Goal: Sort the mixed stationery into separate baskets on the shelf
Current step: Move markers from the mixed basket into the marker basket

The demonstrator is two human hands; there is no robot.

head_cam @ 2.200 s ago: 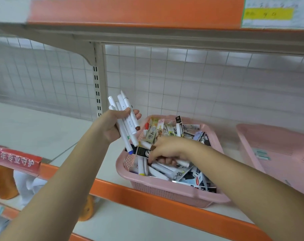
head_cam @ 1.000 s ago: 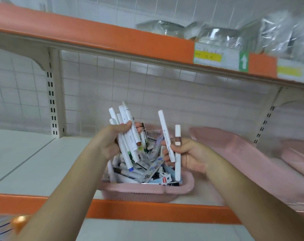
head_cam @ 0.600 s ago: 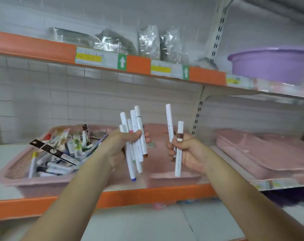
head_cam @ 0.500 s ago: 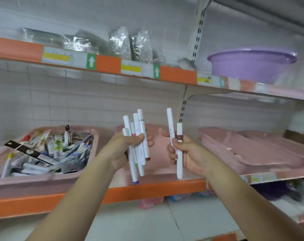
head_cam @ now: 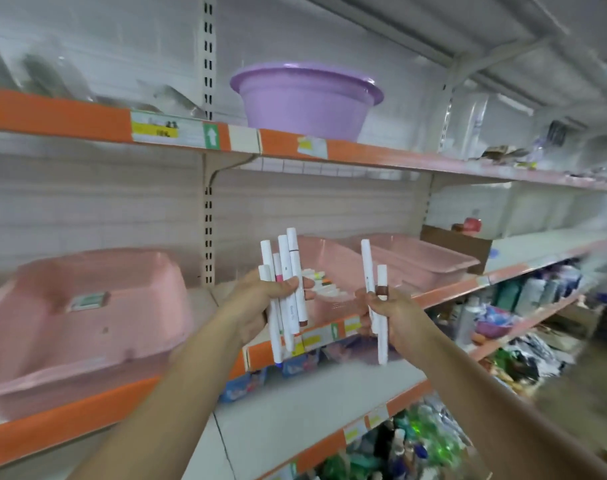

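Fingers [head_cam: 287,284] on both hands are gripping white pens, upright, before the shelf [head_cam: 52,434]. Pink basket [head_cam: 333,306] behind is holding loose pens [head_cam: 324,289]. Left hand [head_cam: 257,303] is clutching a bunch [head_cam: 291,268]; right hand [head_cam: 395,317] is gripping a pair [head_cam: 366,268].

1. The pens [head_cam: 284,261] are smooth white plastic, faintly glossy.
2. The pink basket [head_cam: 122,327] is matt plastic (blur hides any finer texture).
3. The purple basin [head_cam: 305,105] is shiny plastic.
4. The shelf upright [head_cam: 208,209] looks like painted metal.

Left grip [head_cam: 260,301], right grip [head_cam: 394,315]: both tight around markers [head_cam: 283,258]
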